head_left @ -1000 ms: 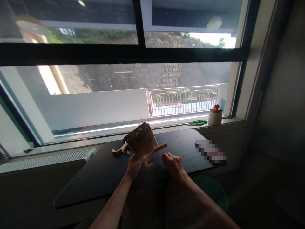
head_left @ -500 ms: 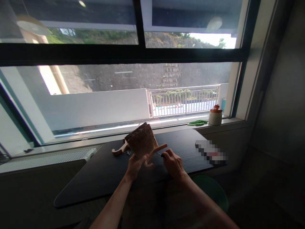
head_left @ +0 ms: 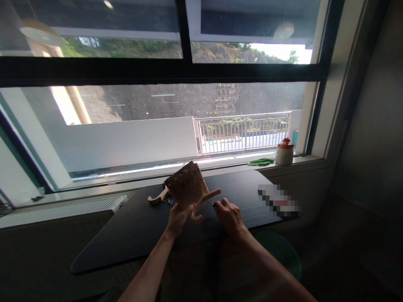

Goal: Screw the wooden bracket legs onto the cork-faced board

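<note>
Tilted up over the table is a brown, rough-edged wooden block (head_left: 186, 184) with a bark-like side. My left hand (head_left: 178, 219) is closed around its lower edge. A pale curved wooden piece (head_left: 211, 194) lies against the block's right side, its hooked end pointing down near my left fingers. My right hand (head_left: 229, 214) grips the dark handle of a screwdriver (head_left: 209, 203), whose thin shaft points left at the curved piece; its tip is hard to make out. Another curved wooden piece (head_left: 157, 198) is at the block's left, partly hidden behind it. Several small screws (head_left: 170, 201) lie beside it.
The dark table (head_left: 126, 235) stands against a window sill. On the sill are a white jar with an orange lid (head_left: 284, 152) and a green cloth-like item (head_left: 261, 162). A blurred-out item (head_left: 279, 201) lies at the table's right. A green stool (head_left: 278, 251) is below.
My right hand has turned slightly around the screwdriver handle and shifted a little. The block and my left hand have stayed nearly still.
</note>
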Demonstrator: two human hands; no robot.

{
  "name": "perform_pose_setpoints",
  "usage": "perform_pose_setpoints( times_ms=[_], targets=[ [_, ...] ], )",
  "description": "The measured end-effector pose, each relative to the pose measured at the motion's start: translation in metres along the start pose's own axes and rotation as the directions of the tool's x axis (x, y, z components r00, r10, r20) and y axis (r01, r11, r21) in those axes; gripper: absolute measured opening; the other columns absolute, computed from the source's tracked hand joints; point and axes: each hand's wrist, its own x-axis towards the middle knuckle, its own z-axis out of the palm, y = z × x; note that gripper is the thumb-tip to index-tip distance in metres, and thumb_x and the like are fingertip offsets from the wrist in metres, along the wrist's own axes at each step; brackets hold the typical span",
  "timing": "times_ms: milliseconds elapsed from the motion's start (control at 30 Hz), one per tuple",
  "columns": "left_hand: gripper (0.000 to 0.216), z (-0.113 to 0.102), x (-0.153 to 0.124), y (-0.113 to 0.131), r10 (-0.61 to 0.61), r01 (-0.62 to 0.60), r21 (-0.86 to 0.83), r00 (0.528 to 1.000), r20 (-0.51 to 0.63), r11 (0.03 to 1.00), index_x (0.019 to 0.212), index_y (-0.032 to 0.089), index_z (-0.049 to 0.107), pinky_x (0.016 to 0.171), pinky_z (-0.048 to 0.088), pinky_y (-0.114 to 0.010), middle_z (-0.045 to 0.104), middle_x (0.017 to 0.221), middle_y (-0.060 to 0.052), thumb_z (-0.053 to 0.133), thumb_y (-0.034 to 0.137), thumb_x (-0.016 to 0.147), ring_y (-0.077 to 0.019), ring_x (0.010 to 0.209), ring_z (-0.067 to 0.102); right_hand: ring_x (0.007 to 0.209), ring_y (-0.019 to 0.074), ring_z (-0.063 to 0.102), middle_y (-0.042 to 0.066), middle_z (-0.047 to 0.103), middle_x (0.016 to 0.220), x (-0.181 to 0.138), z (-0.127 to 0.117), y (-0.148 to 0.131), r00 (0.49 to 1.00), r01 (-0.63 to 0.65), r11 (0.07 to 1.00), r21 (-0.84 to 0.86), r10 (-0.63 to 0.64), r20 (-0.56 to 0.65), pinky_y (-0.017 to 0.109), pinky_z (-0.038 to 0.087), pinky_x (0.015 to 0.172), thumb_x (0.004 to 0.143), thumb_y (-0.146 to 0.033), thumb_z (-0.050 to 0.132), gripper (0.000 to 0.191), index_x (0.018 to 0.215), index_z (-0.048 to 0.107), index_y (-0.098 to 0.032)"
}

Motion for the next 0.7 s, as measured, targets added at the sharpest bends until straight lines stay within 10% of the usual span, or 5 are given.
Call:
perform_pose_setpoints(
  times_ms=[367, 700],
  targets=[
    [0.041, 0.0008, -0.0006, -0.0004, -0.013, 0.013, -0.010, 1.000, -0.028, 1.000, 0.096, 0.013, 0.070, 0.076, 0.049, -0.032, 0.073, 0.089, -0.006, 0.079, 0.032, 0.061, -0.0231, 0.085, 0.065, 0.075, 0.0148, 0.063, 0.001, 0.067, 0.088, -0.0012, 0.0011, 0.0006, 1.000, 0.016, 0.998, 0.066, -0.017, 0.011, 0.023, 0.036, 0.062, 0.085, -0.018, 0.050, 0.033, 0.118, 0.047, -0.021],
    [0.040, 0.0029, -0.0006, 0.0009, -0.024, 0.022, -0.049, 0.999, -0.046, 0.999, 0.092, 0.013, 0.070, 0.075, 0.050, -0.034, 0.073, 0.087, -0.007, 0.080, 0.031, 0.059, -0.0225, 0.081, 0.065, 0.084, 0.0148, 0.056, 0.004, 0.059, 0.093, -0.0003, 0.0027, 0.0024, 0.994, 0.054, 0.997, 0.047, -0.049, -0.100, 0.024, 0.036, 0.070, 0.091, -0.019, 0.047, 0.013, 0.093, 0.060, -0.022]
  ],
)
